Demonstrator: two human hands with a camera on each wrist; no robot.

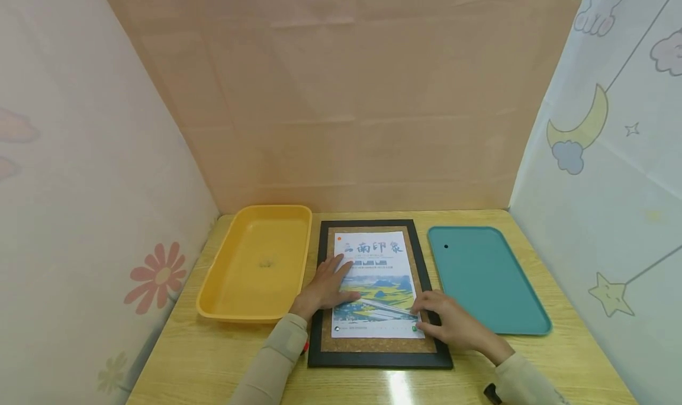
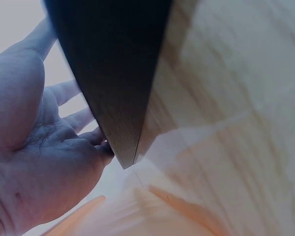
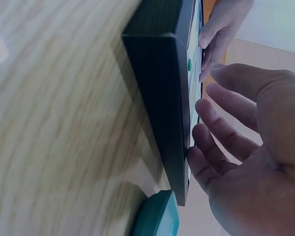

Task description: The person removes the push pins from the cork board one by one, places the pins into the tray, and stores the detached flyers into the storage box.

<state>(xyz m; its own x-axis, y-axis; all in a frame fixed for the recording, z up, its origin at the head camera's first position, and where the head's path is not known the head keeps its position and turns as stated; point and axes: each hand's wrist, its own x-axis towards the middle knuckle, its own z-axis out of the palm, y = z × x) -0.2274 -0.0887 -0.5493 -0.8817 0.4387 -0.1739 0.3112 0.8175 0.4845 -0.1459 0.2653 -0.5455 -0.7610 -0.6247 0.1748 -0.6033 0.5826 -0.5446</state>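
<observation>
A printed poster (image 1: pixel 373 280) with a landscape picture lies on a black-framed corkboard (image 1: pixel 380 359). An orange pin (image 1: pixel 339 238) marks its upper left corner, a dark pin (image 1: pixel 337 328) its lower left, and a green pin (image 1: pixel 414 328) its lower right. My left hand (image 1: pixel 327 283) rests on the poster's left side with fingers spread. On the opposite side, my right hand (image 1: pixel 444 319) has its loosely bent fingers at the poster's right edge, close to the green pin. The right wrist view shows nothing pinched between thumb and fingers.
Left of the board stands a yellow tray (image 1: pixel 256 317). A teal tray (image 1: pixel 490 280) lies to the right, with a small black round piece (image 1: pixel 446 246) near its upper left corner. All sit on a wood-patterned table (image 1: pixel 213 369) enclosed by fabric walls.
</observation>
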